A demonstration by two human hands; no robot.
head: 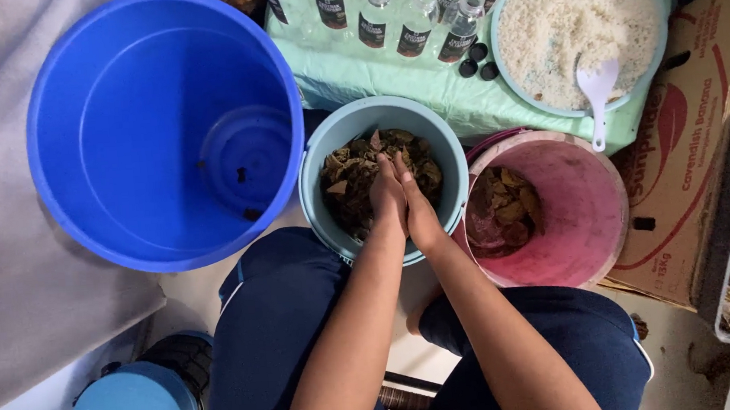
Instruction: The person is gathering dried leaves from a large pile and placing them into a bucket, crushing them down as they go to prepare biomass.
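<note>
Blue tub sits at the floor's left; beside it, the grey-blue bucket holds dark leaf scraps. Left hand and right hand are pressed together, flat-palmed, above them; best kept over the bucket's middle.

One head-worn camera looks straight down, close over the person's lap.
</note>
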